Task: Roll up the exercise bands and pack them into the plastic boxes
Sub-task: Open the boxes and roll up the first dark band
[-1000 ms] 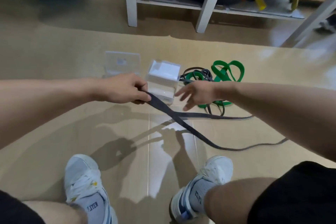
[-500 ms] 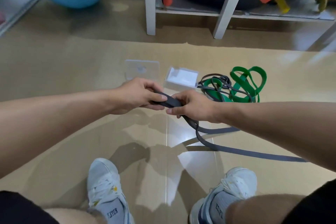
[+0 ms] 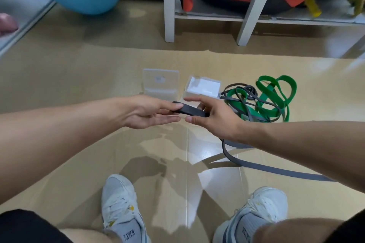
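Left hand now flattened, fingers straight and pressed together pinching the folded dark grey rubber band, right hand fingers opened wider than before, clear plastic boxes at 12 o'clock

grey band | far end cut by right edge | box label unreadable

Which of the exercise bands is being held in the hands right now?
The dark grey band, pinched between the left hand and right hand, its tail trailing across the floor. The green band and the other grey one lie untouched in a tangle beside the plastic boxes.
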